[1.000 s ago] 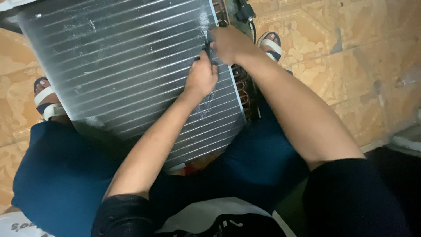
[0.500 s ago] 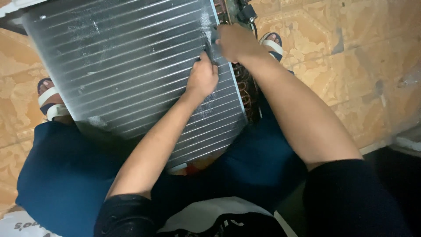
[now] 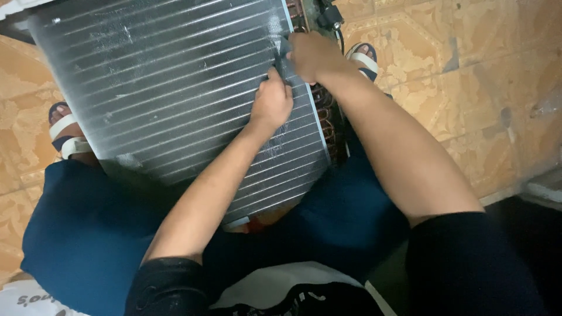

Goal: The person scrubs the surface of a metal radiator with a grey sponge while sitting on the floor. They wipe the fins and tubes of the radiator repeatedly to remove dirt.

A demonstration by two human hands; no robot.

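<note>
Both hands (image 3: 293, 76) clamped on small dark tool (image 3: 285, 58) against finned radiator (image 3: 175, 93); slip could bend fins.

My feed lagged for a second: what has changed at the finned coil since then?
Very little. The right hand stays at the finned coil near its right edge, pinching a small dark tool. The left hand stays pressed on the fins just below. The coil stays propped on the lap.
</note>
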